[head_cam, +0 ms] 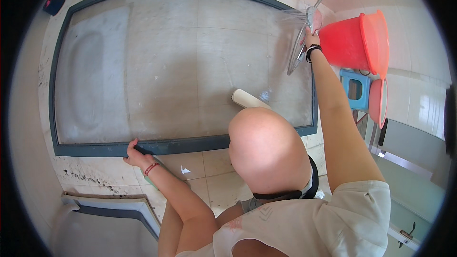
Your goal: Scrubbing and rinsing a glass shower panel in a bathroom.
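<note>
A large see-through panel in a dark grey frame spans the space before me, over pale floor tiles. My left hand grips the frame's near edge, left of its middle, with fingers curled over it. At the panel's far right corner, my right hand holds a chrome shower head. Water sprays from it leftwards across the panel. Its metal hose loops down beside the hand. My bare knee hides part of the near frame and of a cream-coloured rounded object.
Red plastic buckets stand at the right wall, close to my right hand. Beside them are a blue plastic stool and a pink basin. A second framed panel lies at lower left. Dark specks dot the tiles.
</note>
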### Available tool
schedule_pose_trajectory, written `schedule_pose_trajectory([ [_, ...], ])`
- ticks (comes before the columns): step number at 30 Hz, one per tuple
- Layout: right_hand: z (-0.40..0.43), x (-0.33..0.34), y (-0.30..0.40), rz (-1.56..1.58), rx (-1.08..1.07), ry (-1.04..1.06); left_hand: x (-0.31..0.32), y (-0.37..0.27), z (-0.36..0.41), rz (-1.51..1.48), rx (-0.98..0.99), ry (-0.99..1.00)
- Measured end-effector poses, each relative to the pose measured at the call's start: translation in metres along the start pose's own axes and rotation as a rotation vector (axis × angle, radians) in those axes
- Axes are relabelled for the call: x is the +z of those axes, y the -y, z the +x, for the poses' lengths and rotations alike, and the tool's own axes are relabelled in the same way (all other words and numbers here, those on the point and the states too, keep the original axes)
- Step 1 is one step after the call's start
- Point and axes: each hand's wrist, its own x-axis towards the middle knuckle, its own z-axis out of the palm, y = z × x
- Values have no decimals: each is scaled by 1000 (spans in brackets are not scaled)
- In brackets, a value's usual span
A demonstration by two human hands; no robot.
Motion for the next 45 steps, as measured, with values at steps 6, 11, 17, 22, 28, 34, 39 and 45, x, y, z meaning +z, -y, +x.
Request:
schedule_pose_trajectory([
  [6,-1,-8,2,-7,57,84,5,-10,-14,-33,36,29],
  [11,-18,-12,13,401,141,233,4,-22,-17,-78,88,59],
  [17,-14,-10,4,545,132,210,6,-27,-17,-116,70,62],
  [22,-22,-1,7,606,98,164,8,-31,-19,-127,93,12],
  [28,-18,-4,12,445,-9,127,9,-31,-22,-117,83,24],
  [34,-12,-10,22,671,97,159,7,-31,-20,-104,84,46],
  [39,-2,-20,22,702,156,230,9,-30,-23,-124,85,35],
  [45,-11,-17,34,800,97,170,7,-25,-16,-115,75,56],
])
